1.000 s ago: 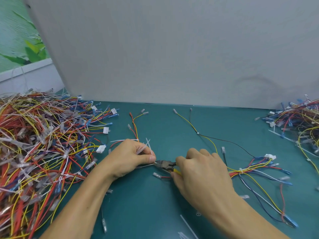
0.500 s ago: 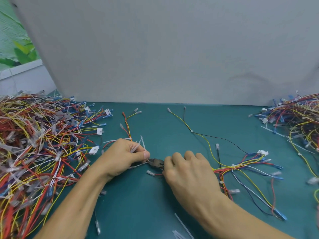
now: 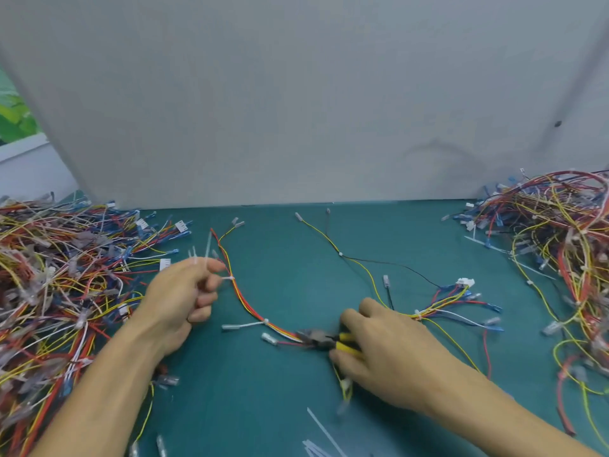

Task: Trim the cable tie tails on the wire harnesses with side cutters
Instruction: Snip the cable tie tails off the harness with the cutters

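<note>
Your left hand (image 3: 178, 298), left of side cutters (image 3: 318, 339): bare, slightly motion-blurred. Your right hand (image 3: 389, 351), right of side cutters: bare too. Your left forearm (image 3: 108, 384), right forearm (image 3: 494, 407), nearer you than side cutters: bare all way to view's edge.
</note>
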`<move>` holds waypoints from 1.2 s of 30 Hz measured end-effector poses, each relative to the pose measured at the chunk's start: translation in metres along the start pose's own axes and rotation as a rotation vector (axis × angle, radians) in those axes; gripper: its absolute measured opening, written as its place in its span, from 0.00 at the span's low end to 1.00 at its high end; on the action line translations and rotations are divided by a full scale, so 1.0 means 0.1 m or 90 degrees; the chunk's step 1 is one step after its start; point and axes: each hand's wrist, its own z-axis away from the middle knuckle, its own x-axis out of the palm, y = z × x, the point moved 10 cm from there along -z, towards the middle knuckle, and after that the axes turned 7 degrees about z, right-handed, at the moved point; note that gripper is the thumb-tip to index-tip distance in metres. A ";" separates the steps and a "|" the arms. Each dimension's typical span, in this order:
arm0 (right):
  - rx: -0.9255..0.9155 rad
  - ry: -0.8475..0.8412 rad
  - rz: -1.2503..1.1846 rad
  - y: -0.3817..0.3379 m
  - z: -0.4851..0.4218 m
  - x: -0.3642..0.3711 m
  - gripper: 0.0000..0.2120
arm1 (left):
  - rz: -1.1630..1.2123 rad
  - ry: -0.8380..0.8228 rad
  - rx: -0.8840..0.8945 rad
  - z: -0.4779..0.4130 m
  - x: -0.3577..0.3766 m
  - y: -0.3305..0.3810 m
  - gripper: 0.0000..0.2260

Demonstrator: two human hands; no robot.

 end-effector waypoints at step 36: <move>-0.029 -0.035 0.005 -0.44 -0.29 -0.19 0.14 | -0.530 -0.255 0.276 0.17 0.62 0.01 0.12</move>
